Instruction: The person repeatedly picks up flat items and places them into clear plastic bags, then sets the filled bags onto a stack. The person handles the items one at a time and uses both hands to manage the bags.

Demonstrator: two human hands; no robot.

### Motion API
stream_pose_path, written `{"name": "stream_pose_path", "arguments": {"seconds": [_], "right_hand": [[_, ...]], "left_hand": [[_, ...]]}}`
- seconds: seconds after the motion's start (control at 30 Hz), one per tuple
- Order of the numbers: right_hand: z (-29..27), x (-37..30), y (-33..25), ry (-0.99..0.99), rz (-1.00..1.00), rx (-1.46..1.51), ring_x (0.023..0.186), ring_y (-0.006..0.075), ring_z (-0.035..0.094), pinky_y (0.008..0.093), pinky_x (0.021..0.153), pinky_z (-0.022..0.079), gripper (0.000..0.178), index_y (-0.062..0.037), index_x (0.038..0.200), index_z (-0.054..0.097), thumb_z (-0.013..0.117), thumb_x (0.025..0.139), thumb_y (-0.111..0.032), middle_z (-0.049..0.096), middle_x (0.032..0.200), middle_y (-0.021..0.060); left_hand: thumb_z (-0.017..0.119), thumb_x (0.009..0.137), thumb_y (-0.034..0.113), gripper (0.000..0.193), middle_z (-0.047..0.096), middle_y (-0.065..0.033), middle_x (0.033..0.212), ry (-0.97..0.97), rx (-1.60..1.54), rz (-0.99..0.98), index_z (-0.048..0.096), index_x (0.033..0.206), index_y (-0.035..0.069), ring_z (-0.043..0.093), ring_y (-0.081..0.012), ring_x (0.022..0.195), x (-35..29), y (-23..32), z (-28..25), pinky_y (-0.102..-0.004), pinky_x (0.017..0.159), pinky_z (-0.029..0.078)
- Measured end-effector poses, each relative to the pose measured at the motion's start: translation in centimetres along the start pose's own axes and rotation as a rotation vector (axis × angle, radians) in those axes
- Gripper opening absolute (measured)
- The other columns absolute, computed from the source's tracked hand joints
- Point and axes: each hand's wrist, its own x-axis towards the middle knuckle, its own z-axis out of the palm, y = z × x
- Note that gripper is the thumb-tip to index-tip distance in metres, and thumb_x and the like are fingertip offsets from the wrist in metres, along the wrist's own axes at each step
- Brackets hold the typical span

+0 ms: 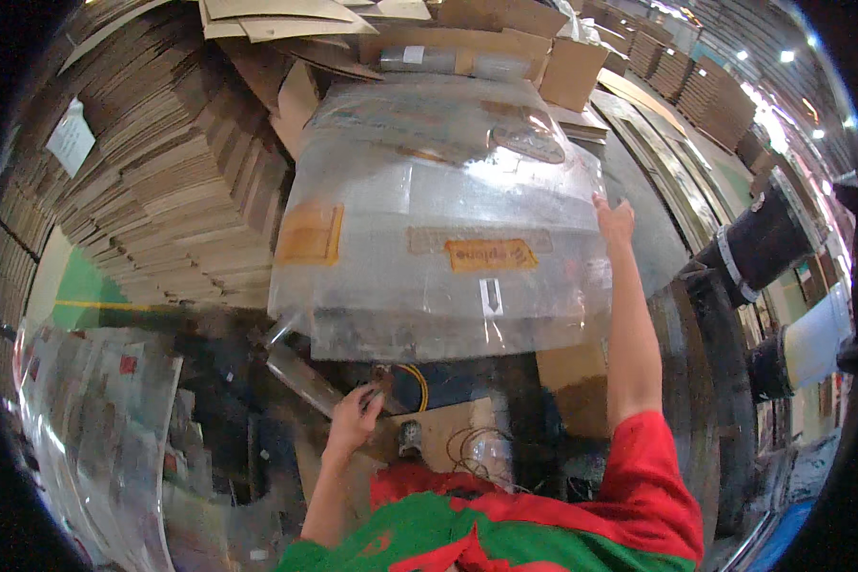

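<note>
A large stack of clear plastic sheet (381, 276), shiny and patched with orange and brown tape, lies in front of me. My right hand (616, 221) reaches out along its right side, touching that edge. The thumb and fingers there are apart. Close to my body, my left hand (357, 412) is below the stack's near edge with its fingers curled. Whatever those fingers hold, if anything, is hidden. Just left of it, a clear plastic strip (303, 377) slants down toward the hand. A yellow cable loop (419, 386) is under the near edge.
Tall piles of flat cardboard (181, 181) stand at the left. More clear sheets (95, 429) hang or lean at lower left. Cardboard boxes (574, 74) sit behind the stack. Dark and white cylindrical containers (767, 234) line the right. A brown board (439, 419) with thin wire lies near me.
</note>
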Motion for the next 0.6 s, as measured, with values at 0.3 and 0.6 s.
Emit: {"name": "stream_pose_path", "arguments": {"seconds": [0.3, 0.6], "right_hand": [[9.2, 14.1, 5.5, -0.266, 0.103, 0.418, 0.095, 0.0328, 0.065, 0.0456, 0.080, 0.051, 0.066, 0.0103, 0.119, 0.062, 0.078, 0.080, -0.040, 0.069, 0.105, 0.0200], [-12.2, 10.0, -7.0, -0.015, -0.137, 0.780, 0.077, 0.0223, 0.069, 0.0358, 0.071, 0.055, 0.023, 0.0029, 0.097, 0.066, 0.070, 0.083, -0.015, 0.071, 0.087, 0.0131]], "left_hand": [[0.060, 0.100, 0.023, 0.034, 0.069, -0.0115, 0.109, 0.630, -0.135, -0.436, 0.064, 0.116, -0.006, 0.064, -0.0182, 0.101, -2.5, -7.6, -14.8, -0.0323, 0.089, 0.049], [0.055, 0.100, 0.018, 0.031, 0.063, -0.0156, 0.122, 0.367, -0.785, 0.406, 0.057, 0.122, -0.003, 0.063, -0.0262, 0.112, 5.9, 10.0, -15.1, -0.0401, 0.097, 0.051]]}}
